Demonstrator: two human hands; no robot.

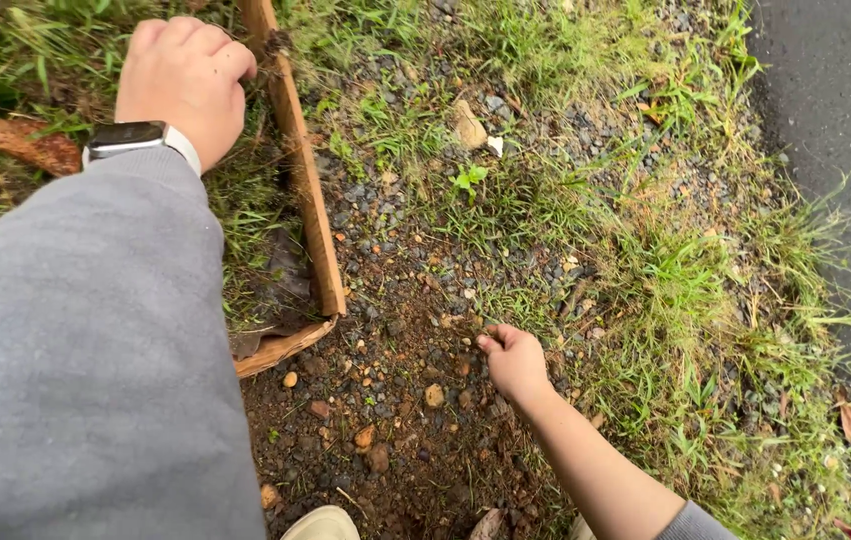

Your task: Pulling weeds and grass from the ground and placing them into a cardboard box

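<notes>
My left hand (183, 80) is curled into a loose fist over the wooden frame (310, 215) at the upper left, its fingertips at the plank's inner edge; whether it grips anything is hidden. A smartwatch (130, 137) sits on that wrist above a grey sleeve (95, 350). My right hand (513, 362) reaches down to the bare soil (395, 400), fingers pinched together at the edge of a grass tuft (520, 310). What the fingertips hold is too small to tell.
Gravel and small stones (432, 395) lie scattered over the soil. Grass and weeds (685, 280) cover the right side up to a dark asphalt strip (845, 150). A pale shoe tip (320, 524) shows at the bottom. A brown leaf (35, 148) lies left.
</notes>
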